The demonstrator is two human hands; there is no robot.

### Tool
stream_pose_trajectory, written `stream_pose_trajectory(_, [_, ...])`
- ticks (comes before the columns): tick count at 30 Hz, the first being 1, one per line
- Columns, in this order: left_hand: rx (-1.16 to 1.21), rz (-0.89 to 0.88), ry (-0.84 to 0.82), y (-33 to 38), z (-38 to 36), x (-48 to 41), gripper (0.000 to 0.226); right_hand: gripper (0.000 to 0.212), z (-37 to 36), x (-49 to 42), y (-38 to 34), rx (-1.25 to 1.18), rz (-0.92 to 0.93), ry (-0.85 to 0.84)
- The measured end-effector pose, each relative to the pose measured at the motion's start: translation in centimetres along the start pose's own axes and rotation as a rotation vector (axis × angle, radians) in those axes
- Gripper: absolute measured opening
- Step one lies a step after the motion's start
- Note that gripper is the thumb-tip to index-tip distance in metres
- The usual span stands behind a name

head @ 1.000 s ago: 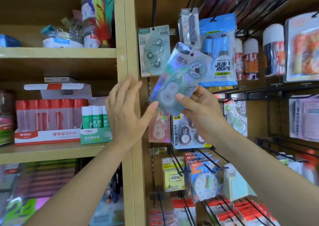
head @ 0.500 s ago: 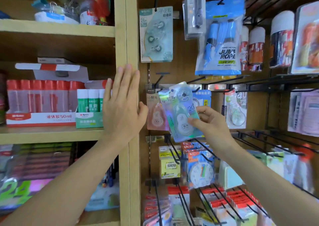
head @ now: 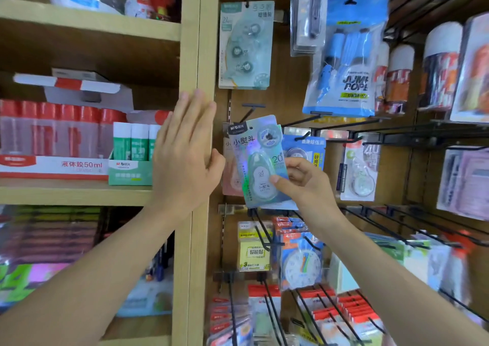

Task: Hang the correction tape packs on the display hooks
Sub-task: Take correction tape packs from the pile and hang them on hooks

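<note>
Right hand (head: pixel 304 184) pinches holographic correction tape pack (head: pixel 258 160), now lower, nearer hook (head: pixel 251 109). Left hand (head: pixel 185 155) flat-open, empty, moved onto wooden post (head: pixel 203 54).

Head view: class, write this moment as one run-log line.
right hand: holds holographic correction tape pack | left hand: flat on wooden shelf post | pack: near hook, hang state unclear
</note>
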State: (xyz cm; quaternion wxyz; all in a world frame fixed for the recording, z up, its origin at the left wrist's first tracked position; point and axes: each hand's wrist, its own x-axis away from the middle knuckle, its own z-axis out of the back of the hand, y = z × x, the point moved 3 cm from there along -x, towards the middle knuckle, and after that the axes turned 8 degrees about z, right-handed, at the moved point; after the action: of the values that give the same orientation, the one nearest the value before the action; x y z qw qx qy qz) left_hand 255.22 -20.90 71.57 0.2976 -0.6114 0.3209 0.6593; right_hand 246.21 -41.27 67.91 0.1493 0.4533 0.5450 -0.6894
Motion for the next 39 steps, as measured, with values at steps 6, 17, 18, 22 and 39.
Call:
stream_pose_trajectory(6, [0.034, -0.001, 0.003, -0.1, -0.1, 0.1, 0.072, 0.022, -0.6, -0.3, 1.1, -0.03, -0.042, -0.006])
stream_pose_trajectory(17, [0.026, -0.01, 0.011, 0.0, 0.0, 0.3, 0.07, 0.04, -1.0, -0.2, 3.3, 0.301, 0.027, 0.147])
stream_pose_trajectory(18, [0.026, -0.009, 0.012, 0.0, 0.0, 0.3, 0.07, 0.042, -0.9, 0.0, 2.9, 0.39, 0.106, 0.194])
stream_pose_trajectory(22, [0.024, -0.009, 0.018, 0.0, 0.0, 0.3, 0.069, 0.051, -1.9, 0.8, 1.1, 0.892, 0.621, 0.087])
stream_pose_trajectory(39, [-0.003, -0.004, 0.009, -0.1, 0.0, 0.5, 0.066, 0.078, -4.7, -4.8, 4.8, 1.57, 0.53, -0.393])
